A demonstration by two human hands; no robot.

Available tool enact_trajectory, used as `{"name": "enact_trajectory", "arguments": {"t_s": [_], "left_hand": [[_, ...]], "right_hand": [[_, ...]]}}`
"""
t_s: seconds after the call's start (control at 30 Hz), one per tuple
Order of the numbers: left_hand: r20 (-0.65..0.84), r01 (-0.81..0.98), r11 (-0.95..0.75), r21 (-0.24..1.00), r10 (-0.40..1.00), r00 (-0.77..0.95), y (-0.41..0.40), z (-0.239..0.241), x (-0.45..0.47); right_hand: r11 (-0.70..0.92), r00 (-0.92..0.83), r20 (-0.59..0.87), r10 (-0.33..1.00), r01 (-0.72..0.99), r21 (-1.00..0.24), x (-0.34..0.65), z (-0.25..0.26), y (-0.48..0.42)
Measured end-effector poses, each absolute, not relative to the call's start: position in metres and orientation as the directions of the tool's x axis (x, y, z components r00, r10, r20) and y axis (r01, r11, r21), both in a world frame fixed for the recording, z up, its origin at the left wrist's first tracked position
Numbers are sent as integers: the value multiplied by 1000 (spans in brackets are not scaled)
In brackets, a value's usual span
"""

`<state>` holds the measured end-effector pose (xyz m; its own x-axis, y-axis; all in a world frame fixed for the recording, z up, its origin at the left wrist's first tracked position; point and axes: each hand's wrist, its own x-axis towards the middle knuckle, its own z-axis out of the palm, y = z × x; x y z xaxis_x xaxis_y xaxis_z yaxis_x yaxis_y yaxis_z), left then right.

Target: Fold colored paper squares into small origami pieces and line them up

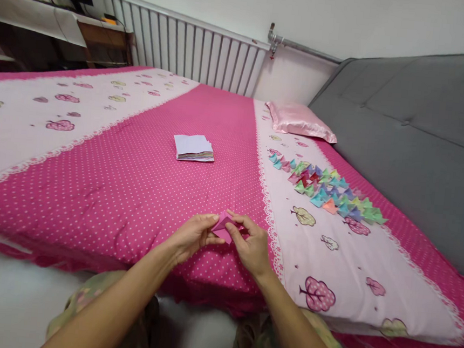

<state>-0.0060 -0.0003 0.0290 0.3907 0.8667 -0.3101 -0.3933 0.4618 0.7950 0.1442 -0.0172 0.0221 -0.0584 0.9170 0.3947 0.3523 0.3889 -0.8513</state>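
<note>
Both my hands meet over the near edge of a bed with a pink dotted sheet (133, 187). My left hand (192, 236) and my right hand (250, 246) pinch a small pink folded paper (224, 226) between their fingertips, just above the sheet. A stack of square paper sheets (194, 148) lies in the middle of the bed, beyond my hands. To the right, several small folded paper pieces in many colours (326, 190) sit in rows on the pale band of the sheet.
A pink satin pillow (299, 120) rests at the far right by a grey padded headboard (414, 136). A white radiator (190, 48) runs along the far wall. Shelves (46, 22) stand at the far left. My knees show below the bed edge.
</note>
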Motion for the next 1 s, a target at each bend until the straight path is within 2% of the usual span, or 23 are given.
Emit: {"name": "enact_trajectory", "arguments": {"t_s": [0.33, 0.67, 0.93, 1.0], "left_hand": [[-294, -375, 452, 809, 865, 408, 0, 27, -8], [-300, -353, 454, 818, 861, 412, 1, 27, -8], [-299, -315, 438, 842, 865, 404, 1, 24, -7], [-307, -305, 441, 844, 864, 400, 2, 24, -7]], "right_hand": [[379, -54, 384, 922, 327, -866, 142, 22, -19], [277, 48, 297, 954, 245, -929, 136, 14, -19], [193, 65, 202, 977, 120, -974, 139, 10, -16], [191, 39, 197, 980, 133, -973, 139, 12, -17]]}}
